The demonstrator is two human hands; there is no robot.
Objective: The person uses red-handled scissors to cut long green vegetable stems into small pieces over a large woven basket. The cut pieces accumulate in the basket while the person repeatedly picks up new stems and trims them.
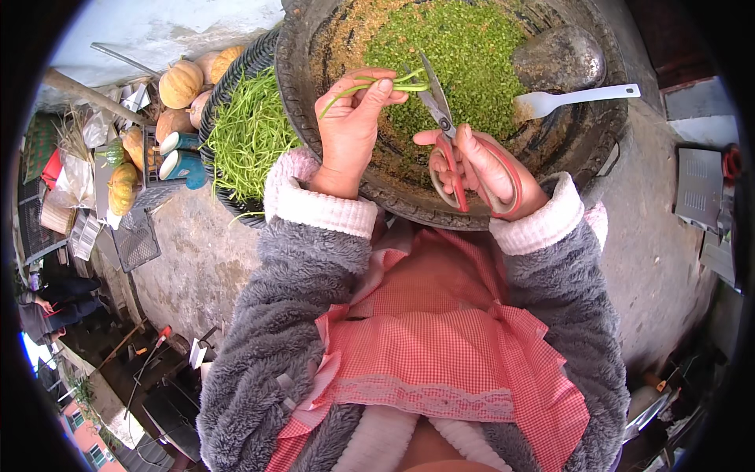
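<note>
My left hand pinches a few green stems that stick out to the right. In my right hand are red-handled scissors, their blades parted around the stem ends. Both hands are over a large round dark basin with a ridged rim. Chopped green pieces and a brownish crumbly material lie inside it. A white plastic spatula rests on the right side, its tip in the contents, below a smooth dark stone-like block.
Left of the basin stands a black basket heaped with long green stems. Beyond it are pumpkins, teal boots and a plastic crate. A metal appliance stands at the right. A person is at the far left.
</note>
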